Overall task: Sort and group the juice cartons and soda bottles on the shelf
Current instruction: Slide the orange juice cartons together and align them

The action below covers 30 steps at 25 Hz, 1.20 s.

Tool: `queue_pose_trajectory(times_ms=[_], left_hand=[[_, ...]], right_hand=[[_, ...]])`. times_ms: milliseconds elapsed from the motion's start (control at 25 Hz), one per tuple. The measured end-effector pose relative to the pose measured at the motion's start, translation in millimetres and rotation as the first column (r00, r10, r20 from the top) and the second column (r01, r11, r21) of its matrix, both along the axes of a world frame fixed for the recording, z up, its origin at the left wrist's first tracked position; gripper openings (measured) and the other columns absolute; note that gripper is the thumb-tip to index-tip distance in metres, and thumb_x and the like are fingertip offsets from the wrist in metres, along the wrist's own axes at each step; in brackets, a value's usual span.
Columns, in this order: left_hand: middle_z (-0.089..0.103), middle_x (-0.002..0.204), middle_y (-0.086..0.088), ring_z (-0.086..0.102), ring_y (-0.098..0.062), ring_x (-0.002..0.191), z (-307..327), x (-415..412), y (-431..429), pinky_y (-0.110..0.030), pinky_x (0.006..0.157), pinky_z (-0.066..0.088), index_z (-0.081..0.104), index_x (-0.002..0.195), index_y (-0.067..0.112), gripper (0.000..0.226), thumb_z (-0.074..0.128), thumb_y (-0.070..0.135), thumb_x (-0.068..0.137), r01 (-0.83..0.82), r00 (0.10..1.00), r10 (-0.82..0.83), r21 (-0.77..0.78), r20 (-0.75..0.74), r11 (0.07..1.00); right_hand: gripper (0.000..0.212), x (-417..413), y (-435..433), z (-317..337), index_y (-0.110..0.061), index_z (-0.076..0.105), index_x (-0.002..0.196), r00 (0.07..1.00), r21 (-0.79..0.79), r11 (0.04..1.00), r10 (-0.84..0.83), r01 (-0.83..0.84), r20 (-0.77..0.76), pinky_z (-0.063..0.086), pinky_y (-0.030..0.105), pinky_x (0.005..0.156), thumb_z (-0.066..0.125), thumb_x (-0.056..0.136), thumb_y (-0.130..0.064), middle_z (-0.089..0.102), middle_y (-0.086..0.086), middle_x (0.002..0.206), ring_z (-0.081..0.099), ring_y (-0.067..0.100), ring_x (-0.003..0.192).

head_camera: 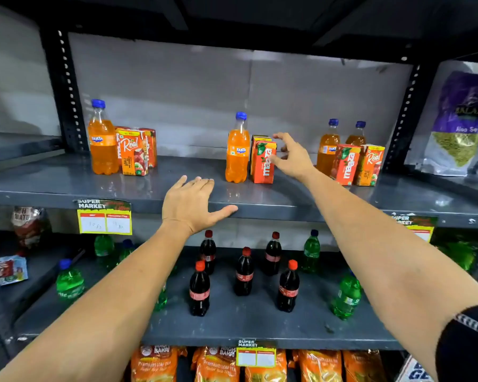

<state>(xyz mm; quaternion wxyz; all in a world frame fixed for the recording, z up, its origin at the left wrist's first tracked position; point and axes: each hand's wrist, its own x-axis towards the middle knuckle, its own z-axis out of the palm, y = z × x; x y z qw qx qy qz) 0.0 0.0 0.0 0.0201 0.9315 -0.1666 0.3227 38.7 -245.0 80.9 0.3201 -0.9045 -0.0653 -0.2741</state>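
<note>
On the grey upper shelf (pixel 66 186) stand three mixed groups. At the left, an orange Fanta bottle (pixel 103 139) is next to Real and Maaza cartons (pixel 134 151). In the middle, a second Fanta bottle (pixel 237 150) touches a red Maaza carton (pixel 264 162) with another carton behind it. At the right, two orange bottles (pixel 327 147) stand behind a Maaza carton (pixel 346 165) and a Real carton (pixel 369 166). My right hand (pixel 293 155) is open, fingers spread, right beside the middle Maaza carton. My left hand (pixel 191 205) lies flat and open on the shelf's front edge.
The lower shelf (pixel 246 323) holds several dark cola bottles (pixel 199 290) and green soda bottles (pixel 346 296). Orange tea packets (pixel 155 365) fill the bottom row. A purple snack bag (pixel 461 125) stands at the right. Black perforated uprights (pixel 66 89) frame the bay.
</note>
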Motion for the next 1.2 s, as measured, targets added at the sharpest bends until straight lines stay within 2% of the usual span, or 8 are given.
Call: queue_pose_trajectory(times_ms=[160,280,480,640,760,880,1040,1200], left_hand=[[0.056,0.134,0.002,0.041,-0.014,0.132,-5,6,1,-0.034,0.113,0.021,0.054,0.130,0.016,0.102,0.008,0.084,0.068,-0.007,0.996,0.005,0.026,0.089,1.000],[0.054,0.136,0.002,0.038,-0.013,0.134,-5,6,2,-0.034,0.114,0.018,0.052,0.132,0.017,0.103,0.007,0.085,0.068,-0.005,0.998,0.003,0.037,0.061,0.999],[0.048,0.142,-0.001,0.033,-0.014,0.137,0,-2,3,-0.036,0.117,0.013,0.044,0.137,0.012,0.101,0.013,0.084,0.073,-0.002,1.000,0.001,0.032,0.020,0.999],[0.052,0.138,-0.008,0.038,-0.020,0.135,-7,-9,32,-0.039,0.116,0.018,0.048,0.133,0.003,0.101,0.018,0.082,0.076,-0.022,0.997,0.023,-0.005,0.077,1.000],[0.057,0.133,-0.012,0.043,-0.022,0.131,-12,-13,82,-0.041,0.114,0.024,0.052,0.129,0.001,0.096,0.022,0.078,0.079,-0.069,0.992,0.071,-0.020,0.104,0.997],[0.053,0.136,-0.012,0.040,-0.023,0.133,-6,-11,130,-0.043,0.116,0.020,0.049,0.132,0.001,0.101,0.016,0.080,0.078,-0.100,0.991,0.100,0.001,0.092,0.995],[0.052,0.138,-0.011,0.038,-0.022,0.135,6,4,188,-0.044,0.116,0.010,0.048,0.133,0.002,0.113,0.011,0.088,0.070,-0.109,0.990,0.104,0.051,0.091,0.993],[0.045,0.144,-0.007,0.029,-0.018,0.140,12,22,220,-0.044,0.117,0.004,0.041,0.139,0.006,0.118,0.003,0.090,0.066,-0.096,0.993,0.085,0.141,0.078,0.985]], right_hand=[[0.044,9,6,-3,-0.024,0.038,0.135,0.994,0.135,0.988,0.088,-0.078,-0.072,0.054,0.047,0.092,0.053,0.094,-0.015,0.047,0.012,0.140,0.051,0.028,0.125],[0.041,5,1,-3,-0.026,0.041,0.131,0.989,0.237,0.966,0.128,-0.107,-0.072,0.055,0.049,0.090,0.053,0.094,-0.013,0.046,0.013,0.138,0.050,0.028,0.123],[0.039,-23,3,1,-0.029,0.044,0.126,0.979,0.199,0.967,0.182,-0.162,-0.091,0.057,0.047,0.084,0.057,0.092,-0.015,0.048,0.010,0.134,0.050,0.026,0.121],[0.040,-42,32,2,-0.026,0.046,0.125,0.965,0.197,0.952,0.253,-0.235,-0.071,0.057,0.032,0.071,0.061,0.090,-0.013,0.051,0.002,0.120,0.054,0.021,0.111],[0.039,-43,72,2,-0.024,0.049,0.121,0.939,0.206,0.925,0.339,-0.321,-0.059,0.059,0.039,0.074,0.062,0.088,-0.009,0.056,0.008,0.113,0.060,0.023,0.103],[0.037,-27,118,4,-0.024,0.049,0.119,0.935,0.094,0.932,0.355,-0.351,-0.028,0.058,0.033,0.074,0.063,0.088,-0.009,0.059,0.004,0.108,0.063,0.020,0.096],[0.040,10,176,3,-0.026,0.047,0.120,0.940,0.097,0.940,0.334,-0.327,-0.068,0.059,0.048,0.077,0.062,0.088,-0.008,0.059,0.009,0.104,0.061,0.026,0.100],[0.041,43,214,2,-0.027,0.043,0.125,0.971,0.105,0.970,0.229,-0.221,-0.073,0.058,0.050,0.080,0.059,0.090,-0.012,0.055,0.010,0.107,0.059,0.026,0.102]])
